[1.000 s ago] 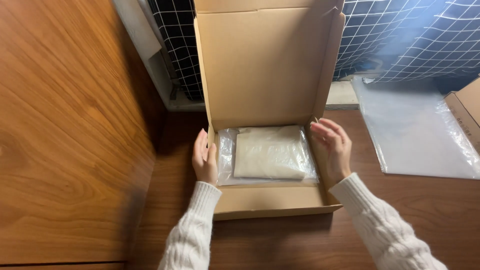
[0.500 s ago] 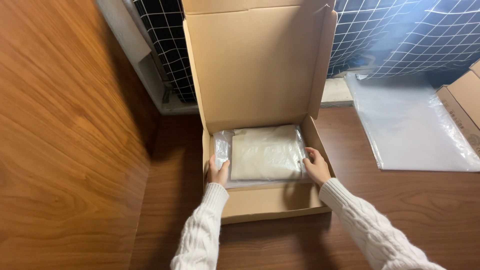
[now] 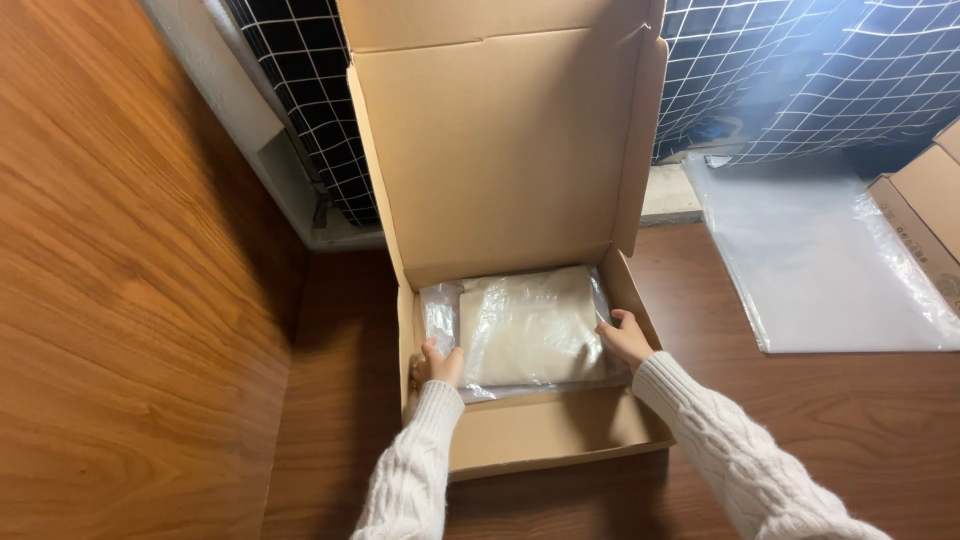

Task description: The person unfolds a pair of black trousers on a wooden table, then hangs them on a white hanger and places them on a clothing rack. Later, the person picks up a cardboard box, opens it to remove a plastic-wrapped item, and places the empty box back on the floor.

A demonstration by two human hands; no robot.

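— The bagged cloth [image 3: 530,325], where is it against your hands?

— It lies flat in the bottom of the open cardboard box [image 3: 560,435], right between my hands. My left hand [image 3: 440,365] is inside the box at the near left corner of the packet, fingers curled onto its clear wrapper. My right hand [image 3: 625,338] is inside too, at the packet's right edge, fingertips pressed against the plastic.

— Are you grasping it or only touching?

— Both hands are closed lightly on the packet's edges. Whether it is lifted off the box floor, I cannot tell.

— What sits beyond your grip?

— Past my fingers the box lid [image 3: 500,150] stands upright. Further off to the right of my right hand, well apart, a clear plastic sheet [image 3: 830,260] lies on the wooden table [image 3: 850,400], and beyond that is the edge of another cardboard box [image 3: 925,215].
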